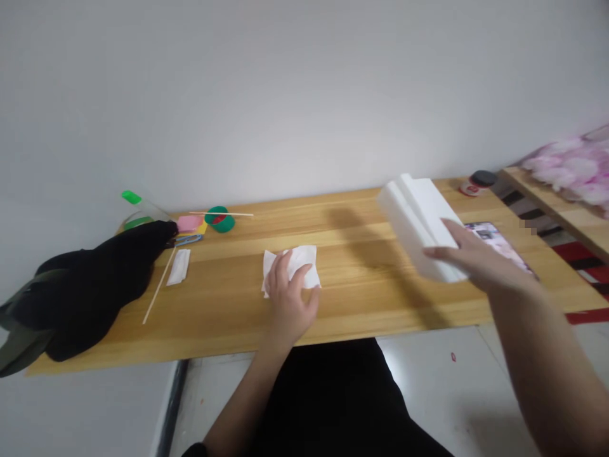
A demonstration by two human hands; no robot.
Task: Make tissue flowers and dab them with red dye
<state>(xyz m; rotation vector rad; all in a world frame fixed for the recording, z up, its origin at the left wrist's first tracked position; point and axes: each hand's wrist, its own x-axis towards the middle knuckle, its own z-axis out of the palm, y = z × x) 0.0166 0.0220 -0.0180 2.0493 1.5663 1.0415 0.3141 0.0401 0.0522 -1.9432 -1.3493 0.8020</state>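
Note:
My left hand [291, 298] rests on a crumpled white tissue [304, 259] near the middle of the wooden table, its fingers spread over the paper. To the right, my right hand [469, 257] grips a thick white pack of tissues [421, 222] by its near end, thumb on top. The pack is tilted above the table and slightly blurred, throwing a shadow on the wood. Its underside and the fingers beneath it are hidden. Close by my right wrist lies a phone [499, 244].
A black cloth [95, 279] lies at the left of the table [214, 317]. Near it are thin sticks [159, 285], a folded white tissue [179, 266], scissors [189, 239], pink paper [189, 223] and a green cup [219, 219]. A dark-lidded jar [477, 183] stands at the back right.

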